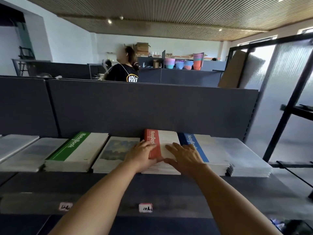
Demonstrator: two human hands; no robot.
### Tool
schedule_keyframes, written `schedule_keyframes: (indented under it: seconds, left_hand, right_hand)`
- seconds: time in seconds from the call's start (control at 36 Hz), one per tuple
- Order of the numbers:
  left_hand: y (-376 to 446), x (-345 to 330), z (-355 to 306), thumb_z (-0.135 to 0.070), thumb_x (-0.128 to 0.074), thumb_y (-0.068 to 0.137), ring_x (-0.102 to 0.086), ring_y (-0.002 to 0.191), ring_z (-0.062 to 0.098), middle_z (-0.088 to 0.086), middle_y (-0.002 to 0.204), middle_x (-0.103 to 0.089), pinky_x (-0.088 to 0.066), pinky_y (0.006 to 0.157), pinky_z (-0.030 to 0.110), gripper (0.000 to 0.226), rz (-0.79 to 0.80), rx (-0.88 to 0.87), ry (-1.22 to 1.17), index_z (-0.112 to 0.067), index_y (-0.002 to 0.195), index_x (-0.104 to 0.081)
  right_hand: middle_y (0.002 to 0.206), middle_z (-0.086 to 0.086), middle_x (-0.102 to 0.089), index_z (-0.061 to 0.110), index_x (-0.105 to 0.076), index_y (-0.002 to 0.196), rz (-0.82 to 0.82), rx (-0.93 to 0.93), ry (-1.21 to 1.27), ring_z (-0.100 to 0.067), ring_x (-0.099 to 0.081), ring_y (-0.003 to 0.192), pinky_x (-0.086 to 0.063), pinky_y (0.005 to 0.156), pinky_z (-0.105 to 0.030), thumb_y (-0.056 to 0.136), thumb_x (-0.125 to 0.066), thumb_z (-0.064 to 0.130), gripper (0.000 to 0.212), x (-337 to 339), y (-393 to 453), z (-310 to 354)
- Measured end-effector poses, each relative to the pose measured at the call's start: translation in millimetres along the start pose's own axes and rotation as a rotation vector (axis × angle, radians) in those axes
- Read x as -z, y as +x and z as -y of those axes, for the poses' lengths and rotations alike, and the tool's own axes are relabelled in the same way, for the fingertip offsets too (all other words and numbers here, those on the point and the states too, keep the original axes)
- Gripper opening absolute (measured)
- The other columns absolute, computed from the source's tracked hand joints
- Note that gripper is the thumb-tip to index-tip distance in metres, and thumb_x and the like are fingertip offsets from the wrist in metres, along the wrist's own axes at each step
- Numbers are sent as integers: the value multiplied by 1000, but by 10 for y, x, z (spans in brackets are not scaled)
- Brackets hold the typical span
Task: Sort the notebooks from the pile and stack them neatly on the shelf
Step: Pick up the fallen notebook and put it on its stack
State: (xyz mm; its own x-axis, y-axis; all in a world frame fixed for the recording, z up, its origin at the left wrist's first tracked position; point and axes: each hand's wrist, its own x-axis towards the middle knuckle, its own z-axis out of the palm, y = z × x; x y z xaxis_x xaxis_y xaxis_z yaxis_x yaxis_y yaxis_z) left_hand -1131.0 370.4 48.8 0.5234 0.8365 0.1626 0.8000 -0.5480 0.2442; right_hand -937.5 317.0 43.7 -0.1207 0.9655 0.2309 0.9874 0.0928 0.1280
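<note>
Left hand (144, 155) lies on the red notebook stack (160, 150), fingers fairly straight over the red spine strip, thumb seemingly down at the near left edge; pressing/steadying, not clearly gripping. Right hand (184, 158) is flat on the white part of the top cover w/ fingers spread and straight, holding nothing.

The red stack sits on the shelf (152, 187), back end near the grey back panel (135, 107). It's a pile of thin softcover notebooks, several deep judging by the page edges at the front. Judgement: each one is light and bendy; the stack together has some weight and the glossy-looking covers prob. slide on each other, so top copies can skew. Best hold: both hands on opposite long sides, thumbs on top, or palms squaring the edges; don't lift by one corner, covers would flex and fan.

Outward from the red stack: just right of it, touching or nearly so, the blue notebook stack (198, 150); beyond that a pale stack (245, 158). Just left of the red stack, a stack w/ a painted landscape cover (116, 150), then the green notebook stack (76, 150), then more pale stacks (33, 153). Below the red stack, on the shelf front lip, a price tag (145, 208). Behind the panel stands a person in a black T-shirt (123, 72).
</note>
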Motion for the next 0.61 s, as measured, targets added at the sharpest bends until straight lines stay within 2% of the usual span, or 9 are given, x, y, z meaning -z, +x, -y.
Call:
schedule_keyframes:
  seconds: [0.11,0.22,0.36,0.47,0.53,0.61]
  left_hand:
    - [68,44,31,-67,-42,90,-6,148,19,-5,162,-5,-18,116,42,76,96,-6,51,-31,152,-17]
    - [108,37,57,-78,-36,81,-1,148,17,-9,161,2,-22,115,45,89,150,11,41,-32,153,-11]
    - [112,28,49,-78,-35,80,0,148,17,-7,161,1,-22,115,45,91,141,1,48,-29,154,-12]
    - [141,94,22,-78,-30,83,-4,148,22,-4,161,-3,-13,117,45,89,188,-3,140,-28,154,-11]
    - [197,163,-30,-82,-20,79,-2,148,24,-2,161,-6,-8,118,47,91,220,16,203,-29,153,-12]
    - [313,235,-208,-81,-10,79,-3,148,23,0,161,-12,-4,118,47,91,103,-7,251,-29,153,-15]
  right_hand:
    - [152,3,-30,31,-21,149,16,-16,8,-26,-41,128,-23,110,-42,88,-18,72,74,-72,65,-25]
    - [154,3,-25,33,-18,149,38,-16,48,-26,-36,133,-18,112,-44,87,-19,74,74,-143,104,-67]
    - [155,4,-22,34,-15,149,41,-19,59,-26,-33,134,-17,113,-44,84,-15,76,78,-176,126,-73]
    - [154,3,-24,31,-17,150,31,-9,40,-26,-34,133,-18,112,-44,88,-21,74,75,-127,84,-61]
    - [153,2,-27,29,-21,149,-10,-19,60,-25,-34,134,-19,112,-43,88,-24,74,76,-78,36,-56]
    - [151,0,-35,26,-28,148,-137,-124,153,-23,-33,136,-22,111,-41,89,-31,70,73,-3,-77,-133]
